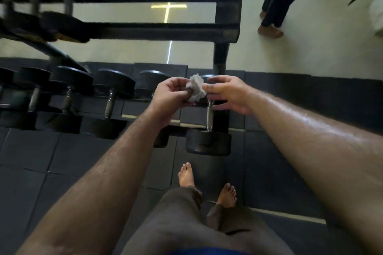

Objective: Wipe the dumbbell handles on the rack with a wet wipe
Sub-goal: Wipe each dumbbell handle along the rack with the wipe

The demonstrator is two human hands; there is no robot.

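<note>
The crumpled wet wipe sits pinched between both hands above the rack's lower row — left hand gripping it with curled fingers, right hand nipping its edge. Directly beneath is a dumbbell handle. The bunched wipe could slip or tear if tugged apart. No readable writing — blur hides any labels.

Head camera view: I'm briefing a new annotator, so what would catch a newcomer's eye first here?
First, the crumpled white wet wipe at centre, pinched between the left hand and the right hand. Just below them, the nearest dumbbell shows its metal handle on the lower rack. At top right, another person's bare feet stand on the pale floor.
</note>
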